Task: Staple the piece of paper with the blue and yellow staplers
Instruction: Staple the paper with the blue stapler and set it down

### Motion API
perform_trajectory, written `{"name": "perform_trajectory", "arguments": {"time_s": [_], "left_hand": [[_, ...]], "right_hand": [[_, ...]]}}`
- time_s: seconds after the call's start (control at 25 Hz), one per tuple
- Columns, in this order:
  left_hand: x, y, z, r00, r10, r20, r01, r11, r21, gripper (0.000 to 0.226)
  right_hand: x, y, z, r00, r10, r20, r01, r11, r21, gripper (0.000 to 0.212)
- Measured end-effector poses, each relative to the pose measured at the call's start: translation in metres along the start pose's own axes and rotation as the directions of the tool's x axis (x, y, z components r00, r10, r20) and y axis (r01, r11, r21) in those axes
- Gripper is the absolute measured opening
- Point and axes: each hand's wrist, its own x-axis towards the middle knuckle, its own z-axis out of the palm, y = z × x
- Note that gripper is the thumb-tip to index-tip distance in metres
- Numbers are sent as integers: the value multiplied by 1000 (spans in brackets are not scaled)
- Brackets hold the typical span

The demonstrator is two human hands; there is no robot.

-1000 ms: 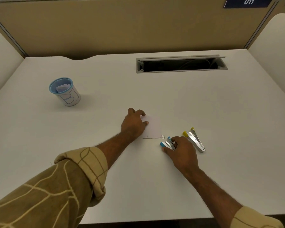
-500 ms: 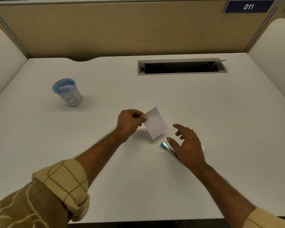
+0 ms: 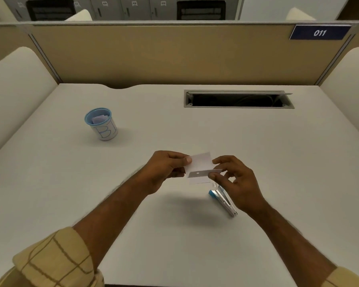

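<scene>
A small white piece of paper [image 3: 201, 163], folded along its lower part, is held above the white desk [image 3: 174, 129]. My left hand [image 3: 166, 169] pinches its left edge. My right hand [image 3: 235, 179] pinches its right side between thumb and fingers. The blue stapler [image 3: 222, 199], silver with a blue tip, lies on the desk just below and under my right hand. The yellow stapler is hidden behind my right hand.
A white cup [image 3: 101, 123] with a blue rim and paper scraps inside stands at the back left. An open cable slot [image 3: 238, 99] is cut into the desk at the back right. Tan partition panels wall the desk on three sides.
My left hand lifted the paper off the desk. My right hand let go of the blue stapler, rose, and took hold of the paper's right side. The paper now shows a fold.
</scene>
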Motion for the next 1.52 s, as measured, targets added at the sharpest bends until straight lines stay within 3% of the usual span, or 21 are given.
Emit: {"name": "perform_trajectory", "arguments": {"time_s": [0.12,0.28,0.44,0.64,1.08,1.32,1.52], "left_hand": [[-9,-4,6,999,18,26,-17,997,-69,26],[-19,-6,17,999,7,47,3,978,-207,35],[-25,-13,23,991,114,71,-100,980,-174,36],[-24,-19,31,988,137,-77,-147,978,-146,31],[-24,-25,40,970,132,-204,-165,975,-152,28],[-33,-37,47,992,119,-39,-124,976,-178,42],[-31,-43,52,990,-35,-137,-22,918,-396,35]], "right_hand": [[5,-6,10,982,166,-92,-150,976,159,8],[10,-7,14,941,320,-111,-283,922,264,7],[12,-9,16,936,331,-116,-286,912,295,16],[9,-7,18,920,383,-88,-324,866,382,38],[3,-4,22,850,526,38,-472,727,499,7],[3,-6,25,822,566,63,-486,638,597,7],[1,-7,30,805,587,87,-496,585,642,13]]}}
